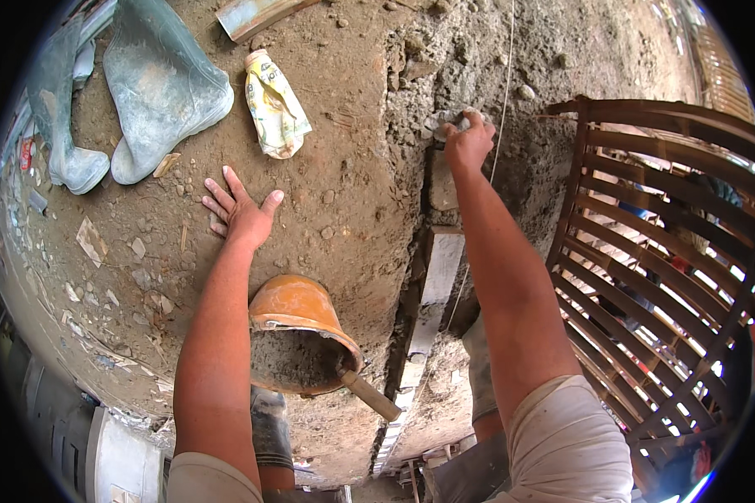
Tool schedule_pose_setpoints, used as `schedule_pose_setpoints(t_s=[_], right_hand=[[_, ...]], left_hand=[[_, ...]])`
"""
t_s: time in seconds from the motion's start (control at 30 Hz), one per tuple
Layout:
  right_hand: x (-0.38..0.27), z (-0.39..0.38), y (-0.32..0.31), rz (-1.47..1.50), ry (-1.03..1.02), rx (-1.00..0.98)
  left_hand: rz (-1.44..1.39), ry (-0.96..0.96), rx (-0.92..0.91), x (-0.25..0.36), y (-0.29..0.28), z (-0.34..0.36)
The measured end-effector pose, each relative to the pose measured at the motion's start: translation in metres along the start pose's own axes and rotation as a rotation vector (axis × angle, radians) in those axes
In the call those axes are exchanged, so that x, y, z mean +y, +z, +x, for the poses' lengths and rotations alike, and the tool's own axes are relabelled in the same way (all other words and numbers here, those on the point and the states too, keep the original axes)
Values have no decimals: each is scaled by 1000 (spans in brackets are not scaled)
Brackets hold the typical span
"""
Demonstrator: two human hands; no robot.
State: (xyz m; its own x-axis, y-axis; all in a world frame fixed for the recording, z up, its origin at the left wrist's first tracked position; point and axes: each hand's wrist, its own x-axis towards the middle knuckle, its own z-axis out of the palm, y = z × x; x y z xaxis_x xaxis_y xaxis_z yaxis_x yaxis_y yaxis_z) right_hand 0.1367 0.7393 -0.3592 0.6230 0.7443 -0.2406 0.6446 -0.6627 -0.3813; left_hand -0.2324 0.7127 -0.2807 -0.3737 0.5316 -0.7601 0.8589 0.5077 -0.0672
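Observation:
My left hand [243, 214] rests palm down on the bare dirt, fingers spread, holding nothing. At the far end of a line of bricks [443, 267], my right hand [470, 147] has its fingers curled on a grey lump [446, 126], perhaps stone or mortar; the fingers hide part of it. That hand is low against the rough grey edge of a narrow trench. Between my forearms an orange bucket [298, 295] tilts toward me with grey mortar-like mix [298, 356] inside. A wooden handle [371, 396] sticks out over its rim; the tool's other end is hidden.
A taut string [501, 138] runs beside the bricks. Slatted wooden fencing [646, 210] stands at the right. Grey rubber boots [164, 92] and a crumpled yellow-white plastic container [274, 109] lie at the far left. A channel-shaped piece [256, 18] lies at the top.

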Motion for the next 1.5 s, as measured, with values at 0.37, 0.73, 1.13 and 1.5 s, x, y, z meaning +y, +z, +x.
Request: schedule_pose_setpoints(t_s=[0.37, 0.73, 1.13, 1.5], right_hand=[[-4, 10, -2, -58, -61, -71], [-4, -2, 2, -157, -268, -65], [-11, -37, -20, -24, -419, -159], [69, -270, -177, -2, -192, -497]], left_hand=[[32, 14, 39, -8, 12, 8], [58, -5, 4, -4, 7, 5], [40, -3, -24, 2, 6, 2], [-250, 345, 436, -78, -48, -33]])
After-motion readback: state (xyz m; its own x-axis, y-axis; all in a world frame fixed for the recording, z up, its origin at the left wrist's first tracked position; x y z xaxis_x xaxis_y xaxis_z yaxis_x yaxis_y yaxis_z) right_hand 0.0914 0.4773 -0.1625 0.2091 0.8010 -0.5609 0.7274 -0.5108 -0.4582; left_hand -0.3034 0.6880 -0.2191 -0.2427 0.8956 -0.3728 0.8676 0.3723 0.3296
